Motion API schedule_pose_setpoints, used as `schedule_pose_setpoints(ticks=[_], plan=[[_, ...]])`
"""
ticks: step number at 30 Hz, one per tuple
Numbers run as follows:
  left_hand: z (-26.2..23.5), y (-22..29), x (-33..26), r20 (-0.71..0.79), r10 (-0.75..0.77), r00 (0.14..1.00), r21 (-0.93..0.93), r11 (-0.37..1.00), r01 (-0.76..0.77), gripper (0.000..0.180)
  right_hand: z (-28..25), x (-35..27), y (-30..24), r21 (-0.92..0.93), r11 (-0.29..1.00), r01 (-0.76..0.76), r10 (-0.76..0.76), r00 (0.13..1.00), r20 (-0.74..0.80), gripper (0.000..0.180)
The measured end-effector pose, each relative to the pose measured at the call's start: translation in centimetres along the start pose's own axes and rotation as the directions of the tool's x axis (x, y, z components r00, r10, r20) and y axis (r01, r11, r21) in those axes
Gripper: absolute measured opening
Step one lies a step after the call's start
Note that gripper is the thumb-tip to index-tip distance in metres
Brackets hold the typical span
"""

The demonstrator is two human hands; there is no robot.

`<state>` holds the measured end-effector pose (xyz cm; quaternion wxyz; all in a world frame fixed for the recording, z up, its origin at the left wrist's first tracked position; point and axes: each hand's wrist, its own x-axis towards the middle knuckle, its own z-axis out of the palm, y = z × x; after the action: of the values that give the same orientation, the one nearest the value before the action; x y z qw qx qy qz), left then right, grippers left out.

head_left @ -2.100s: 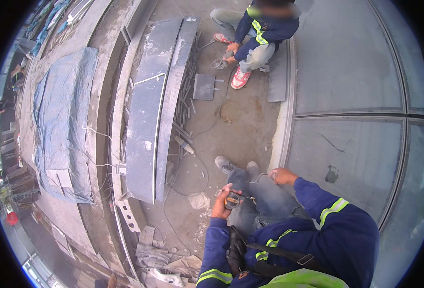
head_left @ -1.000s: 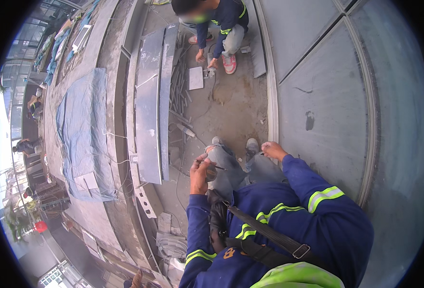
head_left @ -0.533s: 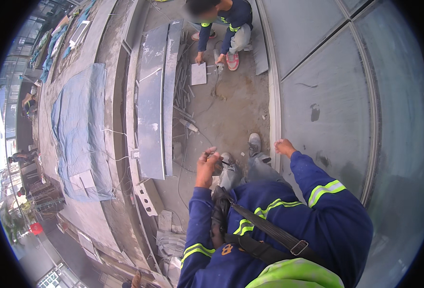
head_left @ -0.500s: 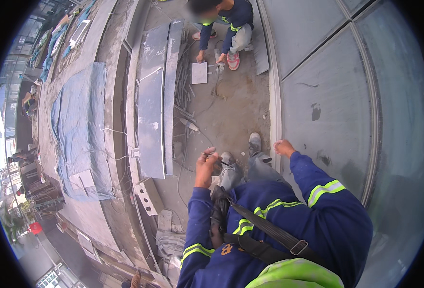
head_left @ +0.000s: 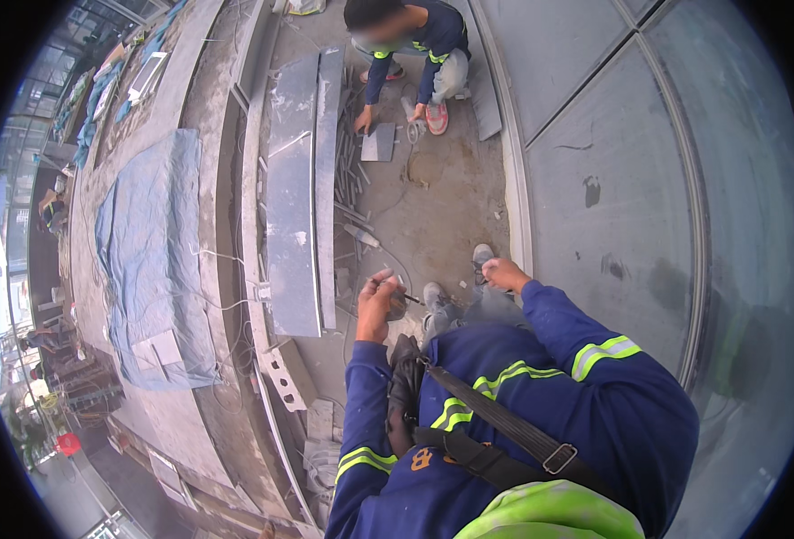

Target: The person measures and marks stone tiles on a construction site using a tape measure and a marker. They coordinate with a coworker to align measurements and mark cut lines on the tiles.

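Note:
My left hand (head_left: 377, 307) is raised in front of my body with its fingers closed. A dark, rounded thing (head_left: 398, 307) shows at its palm, and a thin dark stick (head_left: 412, 299) juts out to the right; their kind is unclear. To the right, my right hand (head_left: 505, 275) hangs above my shoes with its fingers curled together. Whether it holds something small cannot be made out. Ahead, a crouching co-worker (head_left: 442, 40) has one hand beside a square grey tile (head_left: 378, 143) and the other at a small power tool (head_left: 415, 131).
Long grey panels (head_left: 292, 198) lie to the left, beside scattered narrow strips (head_left: 350, 184). A light-coloured power tool (head_left: 361, 235) with a cord lies on the floor. A hollow block (head_left: 291, 373) stands near my left arm. Large grey wall panels (head_left: 613, 207) rise at right.
My right hand has moved left, closer to my left hand. The co-worker's hand has shifted off the tile's top to its left edge, and the tile is turned slightly.

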<state>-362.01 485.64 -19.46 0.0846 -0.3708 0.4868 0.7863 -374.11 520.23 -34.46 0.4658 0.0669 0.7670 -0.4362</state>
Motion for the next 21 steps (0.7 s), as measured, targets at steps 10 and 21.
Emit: schedule_pose_setpoints(ticks=[10, 21], plan=[[-0.9, -0.4, 0.3, 0.035, -0.007, 0.999, 0.004, 1.0, 0.007, 0.042, -1.7, -1.1, 2.9, 0.025, 0.99, -0.136, 0.137, 0.989, -0.063, 0.025], [-0.9, -0.6, -0.1, 0.042, -0.034, 0.999, -0.019, 0.999, 0.034, 0.04, 0.9, -4.4, -5.5, -0.133, 0.973, 0.191, -0.184, 0.981, 0.062, 0.034]])
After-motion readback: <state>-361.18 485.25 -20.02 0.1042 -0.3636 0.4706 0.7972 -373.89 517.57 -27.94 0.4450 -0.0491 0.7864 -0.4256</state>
